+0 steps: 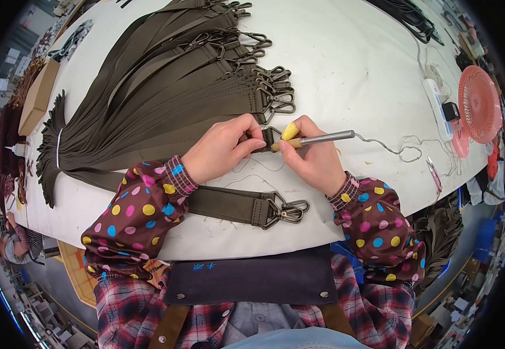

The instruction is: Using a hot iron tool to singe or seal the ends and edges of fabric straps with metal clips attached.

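My left hand [223,145] pinches the end of a dark olive webbing strap [259,139] just beside its metal ring. In my right hand [317,160] is a corded pen-shaped tool [328,138] with a silver barrel, gripped between thumb and fingers. A yellow cover [290,131] wraps one of the right fingers. The tool's front end is at the strap's hardware; the fingers partly hide its tip. Nearer to me lies another strap [223,205] with a metal swivel hook [292,212] at its end.
A big bundle of straps [159,99], tied with a white band [59,148], fans across the white table [345,70]. At the right are a pink basket [479,104], a white power strip [437,109] and small pink-handled snips [434,174]. A cardboard box [38,96] stands at the left.
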The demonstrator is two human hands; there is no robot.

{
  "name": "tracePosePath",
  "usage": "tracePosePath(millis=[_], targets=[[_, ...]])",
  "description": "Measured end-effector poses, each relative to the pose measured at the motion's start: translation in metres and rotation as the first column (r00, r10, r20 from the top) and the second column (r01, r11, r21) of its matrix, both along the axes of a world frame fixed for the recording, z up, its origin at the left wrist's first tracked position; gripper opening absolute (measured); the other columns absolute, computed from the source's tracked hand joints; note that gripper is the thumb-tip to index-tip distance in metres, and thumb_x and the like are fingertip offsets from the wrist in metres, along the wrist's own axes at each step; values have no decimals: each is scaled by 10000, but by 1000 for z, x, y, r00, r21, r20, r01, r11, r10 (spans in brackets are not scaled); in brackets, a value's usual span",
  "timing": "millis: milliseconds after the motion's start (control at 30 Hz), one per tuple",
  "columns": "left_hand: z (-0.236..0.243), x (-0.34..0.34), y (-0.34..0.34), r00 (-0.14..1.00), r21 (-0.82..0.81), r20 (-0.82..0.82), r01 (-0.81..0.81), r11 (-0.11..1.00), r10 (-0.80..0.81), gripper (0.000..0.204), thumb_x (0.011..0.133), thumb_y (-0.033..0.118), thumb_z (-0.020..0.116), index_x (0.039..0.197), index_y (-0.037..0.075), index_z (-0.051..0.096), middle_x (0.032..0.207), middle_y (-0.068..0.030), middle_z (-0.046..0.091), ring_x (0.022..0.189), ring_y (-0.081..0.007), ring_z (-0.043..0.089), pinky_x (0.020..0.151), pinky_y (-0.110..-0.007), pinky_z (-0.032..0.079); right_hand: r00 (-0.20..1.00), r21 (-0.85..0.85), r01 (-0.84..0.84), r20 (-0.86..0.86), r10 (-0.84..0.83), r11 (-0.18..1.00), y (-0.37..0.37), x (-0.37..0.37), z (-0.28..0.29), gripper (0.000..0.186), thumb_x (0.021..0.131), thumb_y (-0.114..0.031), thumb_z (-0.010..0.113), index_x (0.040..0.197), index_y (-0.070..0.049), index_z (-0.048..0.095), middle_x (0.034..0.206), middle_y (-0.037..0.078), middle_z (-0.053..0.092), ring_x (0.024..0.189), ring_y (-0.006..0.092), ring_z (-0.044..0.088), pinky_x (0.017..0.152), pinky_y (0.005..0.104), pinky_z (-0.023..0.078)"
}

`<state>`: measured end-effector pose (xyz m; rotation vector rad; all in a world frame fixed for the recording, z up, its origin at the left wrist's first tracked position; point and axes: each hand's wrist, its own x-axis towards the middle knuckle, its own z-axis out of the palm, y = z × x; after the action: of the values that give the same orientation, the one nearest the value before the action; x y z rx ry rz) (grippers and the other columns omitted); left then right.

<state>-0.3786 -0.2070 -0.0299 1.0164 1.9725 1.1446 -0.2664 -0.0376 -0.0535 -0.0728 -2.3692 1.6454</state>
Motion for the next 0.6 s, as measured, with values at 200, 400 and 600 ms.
tracePosePath(millis=[200,400,600], targets=[[4,-2,-2,999,-7,-29,-24,1000,24,143,850,118,607,891,20,512,755,-78,588,621,-167,589,563,-292,461,1000,-19,8,-8,-9,1000,-1,-1,-1,173,780,-83,634,834,-19,482,711,53,542,617,116,517,553,251,427],[17,-10,-10,915,-177,-367,112,978,-171,223,788,118,669,964,56,547,861,-67,573,665,-178,565,630,-300,469,1000,-133,-5,23,8,991,-1,7,1,164,802,-76,617,854,-19,472,740,30,538,645,83,502,565,236,418],[8,-25,-1,820,-109,-430,367,924,-377,218,803,145,655,1002,109,575,952,-43,542,729,-201,577,637,-318,475,999,-145,-39,16,42,989,0,11,0,168,806,-69,615,861,-15,465,744,35,535,656,78,502,576,229,414]])
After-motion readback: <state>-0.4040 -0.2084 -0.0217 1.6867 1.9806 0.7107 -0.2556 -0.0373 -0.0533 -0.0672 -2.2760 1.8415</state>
